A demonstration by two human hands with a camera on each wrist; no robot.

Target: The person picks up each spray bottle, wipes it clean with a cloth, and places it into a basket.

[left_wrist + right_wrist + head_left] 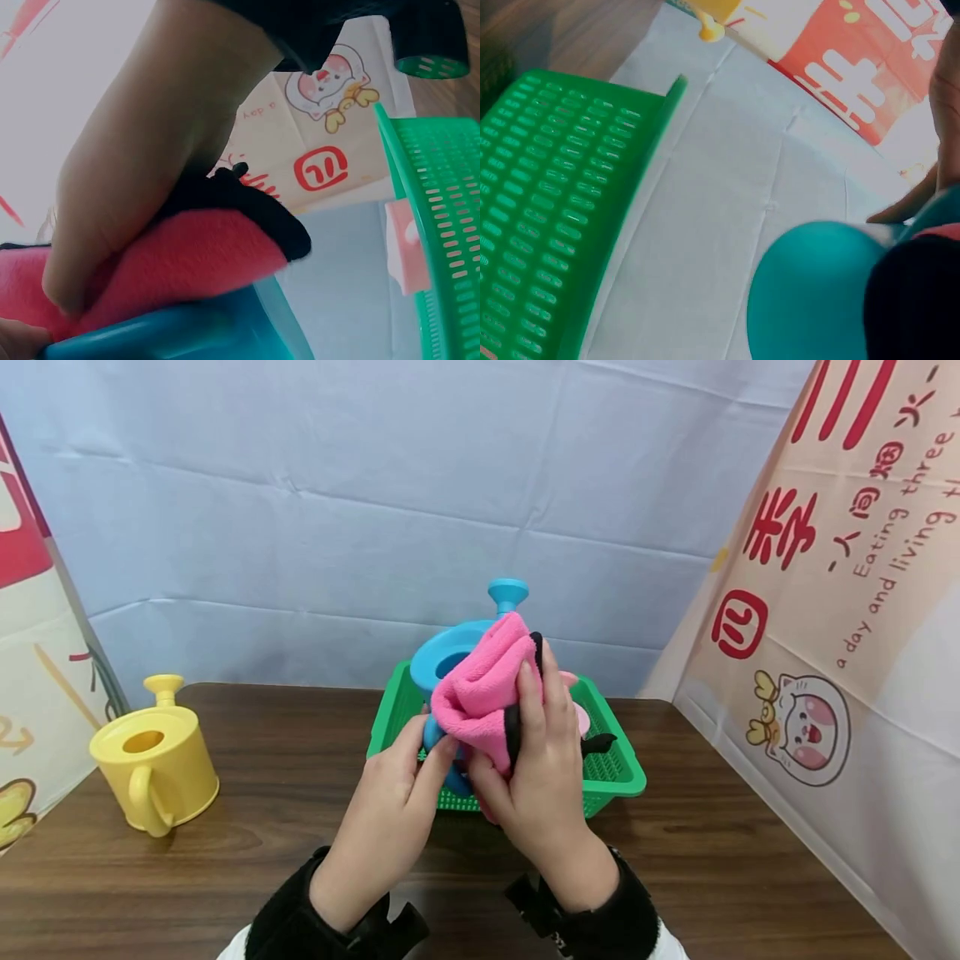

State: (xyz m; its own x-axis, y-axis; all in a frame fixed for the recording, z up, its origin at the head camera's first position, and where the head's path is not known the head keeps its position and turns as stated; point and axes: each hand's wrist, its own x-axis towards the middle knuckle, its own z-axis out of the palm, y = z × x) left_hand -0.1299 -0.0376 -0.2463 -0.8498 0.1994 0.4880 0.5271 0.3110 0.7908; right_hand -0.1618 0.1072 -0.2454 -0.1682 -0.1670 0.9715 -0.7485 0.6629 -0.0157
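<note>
A blue watering can (468,633) is held up over the green basket (618,774), its spout pointing away. My left hand (397,797) grips it by the handle side, thumb and fingers around the blue plastic. Against the can lies a pink cloth (480,689) with black edging, bunched up and held by my right hand (543,768). The left wrist view shows the cloth (202,251) pressed on the can's blue body (255,319). In the right wrist view a rounded blue part (814,292) shows beside the black edging. The cloth hides much of the can.
On the left of the wooden table (285,843) stands a yellow watering can (168,768). Pink pieces (582,718) and a black item (597,743) lie in the basket. A pale blue cloth (300,552) hangs behind, with printed sheets (817,635) at the sides.
</note>
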